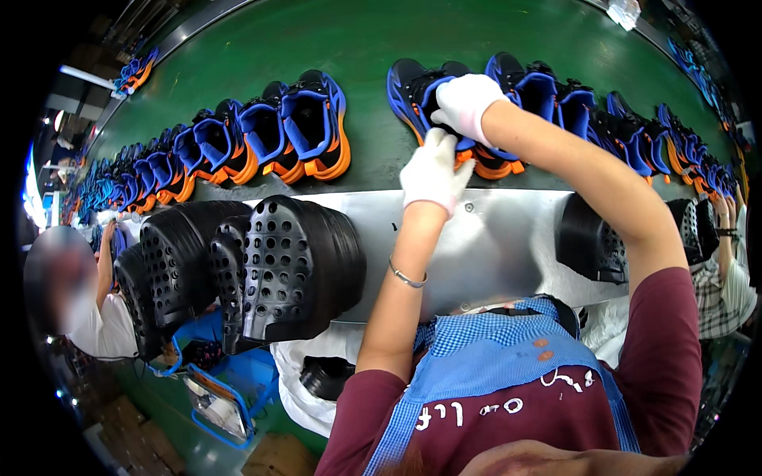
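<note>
Left hand (432, 171) and right hand (468, 105), part-curled, grip unclear, seemingly adjust the shoe (409, 82) beneath; continuing likely calls for steadying it.

A metal ledge (496, 254) runs along the near edge of the long green table (365, 40), with green floor (202, 444) below it and bright light (32, 193) to its left.

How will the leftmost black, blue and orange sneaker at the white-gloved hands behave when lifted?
The sneaker will probably flex at its upper, which looks like soft fabric. Its thick sole should resist folding. With its opening upward, it seems unlikely to roll if nudged.
</note>
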Demonstrator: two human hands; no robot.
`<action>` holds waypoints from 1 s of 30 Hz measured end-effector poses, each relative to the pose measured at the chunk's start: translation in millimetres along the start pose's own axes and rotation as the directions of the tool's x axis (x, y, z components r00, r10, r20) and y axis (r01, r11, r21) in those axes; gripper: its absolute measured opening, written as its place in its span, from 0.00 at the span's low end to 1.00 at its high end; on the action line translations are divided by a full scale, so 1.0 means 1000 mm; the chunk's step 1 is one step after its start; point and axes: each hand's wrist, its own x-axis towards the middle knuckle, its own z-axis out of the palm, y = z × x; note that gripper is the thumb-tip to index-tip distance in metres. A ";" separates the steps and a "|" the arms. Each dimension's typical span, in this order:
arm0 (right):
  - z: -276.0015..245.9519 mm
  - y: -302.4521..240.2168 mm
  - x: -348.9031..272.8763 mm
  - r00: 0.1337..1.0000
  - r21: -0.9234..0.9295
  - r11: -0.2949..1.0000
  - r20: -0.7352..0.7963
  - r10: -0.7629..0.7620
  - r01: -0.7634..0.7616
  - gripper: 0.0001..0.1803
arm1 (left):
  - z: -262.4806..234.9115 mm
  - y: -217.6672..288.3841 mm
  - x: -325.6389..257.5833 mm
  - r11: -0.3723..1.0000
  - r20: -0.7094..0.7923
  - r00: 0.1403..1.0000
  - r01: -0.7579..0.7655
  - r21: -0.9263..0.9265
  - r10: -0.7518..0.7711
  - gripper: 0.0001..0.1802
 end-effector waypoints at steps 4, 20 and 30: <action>0.030 -0.016 0.029 1.000 -0.106 0.994 0.026 0.005 -0.002 0.14 | -0.008 0.000 0.035 0.966 0.393 0.883 0.250 0.071 -0.258 0.21; 0.022 -0.017 0.039 0.993 -0.200 0.975 0.043 0.107 -0.096 0.15 | -0.003 0.000 0.054 0.952 0.465 0.833 0.234 0.196 -0.301 0.17; 0.046 -0.016 0.060 0.987 -0.159 0.986 -0.157 0.022 -0.047 0.12 | -0.001 -0.005 0.061 0.946 0.447 0.839 0.224 0.236 -0.310 0.16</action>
